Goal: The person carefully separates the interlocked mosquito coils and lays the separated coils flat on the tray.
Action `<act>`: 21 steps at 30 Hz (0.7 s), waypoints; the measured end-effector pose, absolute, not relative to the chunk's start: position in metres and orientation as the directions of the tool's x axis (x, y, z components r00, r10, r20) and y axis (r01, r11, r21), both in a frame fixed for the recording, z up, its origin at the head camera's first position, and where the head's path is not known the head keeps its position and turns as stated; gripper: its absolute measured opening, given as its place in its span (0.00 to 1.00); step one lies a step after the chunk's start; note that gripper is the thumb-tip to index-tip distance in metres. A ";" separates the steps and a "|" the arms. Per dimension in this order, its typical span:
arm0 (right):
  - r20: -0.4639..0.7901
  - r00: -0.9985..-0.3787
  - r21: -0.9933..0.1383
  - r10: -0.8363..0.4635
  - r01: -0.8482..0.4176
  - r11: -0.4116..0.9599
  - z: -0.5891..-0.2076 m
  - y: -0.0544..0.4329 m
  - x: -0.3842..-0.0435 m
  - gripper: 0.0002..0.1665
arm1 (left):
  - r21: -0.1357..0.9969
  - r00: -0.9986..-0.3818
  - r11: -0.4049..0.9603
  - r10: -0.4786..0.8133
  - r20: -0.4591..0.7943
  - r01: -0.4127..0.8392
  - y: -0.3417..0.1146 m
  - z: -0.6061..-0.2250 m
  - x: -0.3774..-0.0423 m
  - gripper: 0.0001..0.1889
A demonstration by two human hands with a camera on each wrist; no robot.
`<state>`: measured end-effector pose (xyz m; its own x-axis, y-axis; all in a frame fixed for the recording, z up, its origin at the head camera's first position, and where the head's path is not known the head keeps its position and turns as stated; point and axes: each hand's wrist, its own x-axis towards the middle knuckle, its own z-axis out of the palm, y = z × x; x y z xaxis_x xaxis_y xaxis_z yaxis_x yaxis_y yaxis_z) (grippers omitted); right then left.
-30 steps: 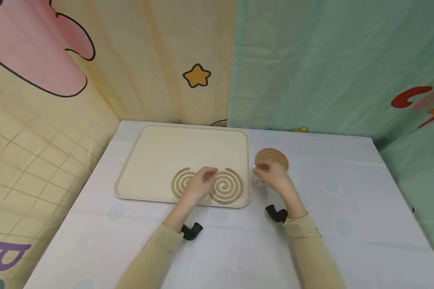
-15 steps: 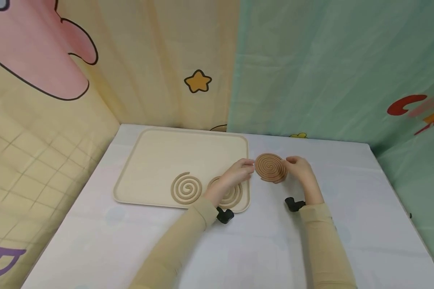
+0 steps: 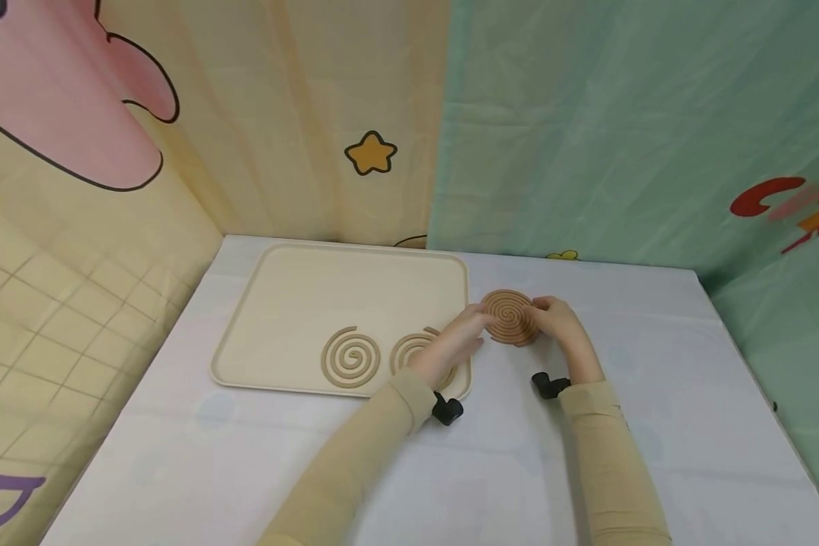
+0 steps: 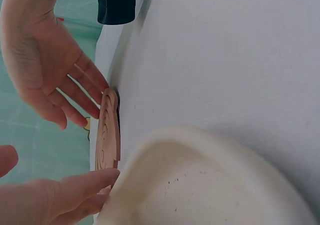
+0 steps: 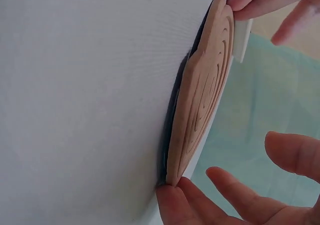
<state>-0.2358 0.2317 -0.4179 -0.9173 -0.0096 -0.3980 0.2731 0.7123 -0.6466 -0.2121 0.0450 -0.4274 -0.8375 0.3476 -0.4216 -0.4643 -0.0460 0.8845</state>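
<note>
A round brown mosquito coil [image 3: 508, 317], its spirals nested tightly, is between my two hands just right of the tray. Fingertips of my left hand [image 3: 453, 343] touch its left edge, with the thumb apart from it. My right hand [image 3: 561, 321] touches the opposite edge with its fingertips, thumb raised away in the right wrist view. Darkness shows under the coil [image 5: 202, 92]; whether it is slightly lifted I cannot tell. On the cream tray [image 3: 341, 265] lie a loose-wound paler coil [image 3: 351, 359] and a second pale coil [image 3: 403, 350], partly hidden by my left hand and wrist.
The tray's raised rim [image 4: 200, 140] runs close beneath my left hand. A white cloth [image 3: 655, 425] covers the table. Printed curtains [image 3: 573, 136] stand along the back and sides. Black wrist-camera mounts [image 3: 448, 409] stick out under both wrists.
My left hand has moved right from over the tray's coils to the brown coil's left edge. My right hand has gone around to its right edge. The brown coil has hardly shifted.
</note>
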 end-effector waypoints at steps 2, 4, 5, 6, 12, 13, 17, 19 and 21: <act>-0.397 -0.918 -0.660 -0.016 0.273 0.700 -0.417 0.230 -0.235 0.36 | 0.884 -0.844 -0.047 0.327 -0.425 -0.464 0.047 -0.428 -0.213 0.32; -0.396 -0.918 -0.675 -0.012 0.283 0.681 -0.417 0.229 -0.234 0.36 | 0.884 -0.849 -0.059 0.313 -0.424 -0.463 0.047 -0.429 -0.214 0.31; -0.396 -0.918 -0.683 -0.006 0.290 0.670 -0.417 0.229 -0.234 0.36 | 0.883 -0.852 -0.071 0.309 -0.423 -0.464 0.047 -0.429 -0.214 0.31; -0.394 -0.919 -0.692 0.001 0.298 0.658 -0.417 0.228 -0.233 0.35 | 0.882 -0.854 -0.081 0.306 -0.420 -0.464 0.047 -0.430 -0.215 0.31; -0.375 -0.926 -0.747 0.041 0.329 0.577 -0.422 0.232 -0.228 0.34 | 0.895 -0.876 -0.106 0.285 -0.390 -0.433 0.042 -0.427 -0.214 0.31; -0.371 -0.928 -0.758 0.043 0.329 0.563 -0.422 0.232 -0.226 0.35 | 0.907 -0.885 -0.087 0.275 -0.375 -0.411 0.040 -0.425 -0.213 0.32; -0.360 -0.932 -0.813 0.044 0.336 0.476 -0.420 0.230 -0.222 0.34 | 0.959 -0.934 0.043 0.215 -0.284 -0.281 0.033 -0.416 -0.211 0.33; -0.351 -0.935 -0.850 0.051 0.341 0.401 -0.417 0.225 -0.219 0.34 | 0.968 -0.952 0.116 0.189 -0.241 -0.223 0.028 -0.412 -0.208 0.33; -0.344 -0.936 -0.883 0.068 0.348 0.315 -0.412 0.219 -0.216 0.33 | 0.971 -0.968 0.174 0.162 -0.194 -0.165 0.023 -0.409 -0.206 0.32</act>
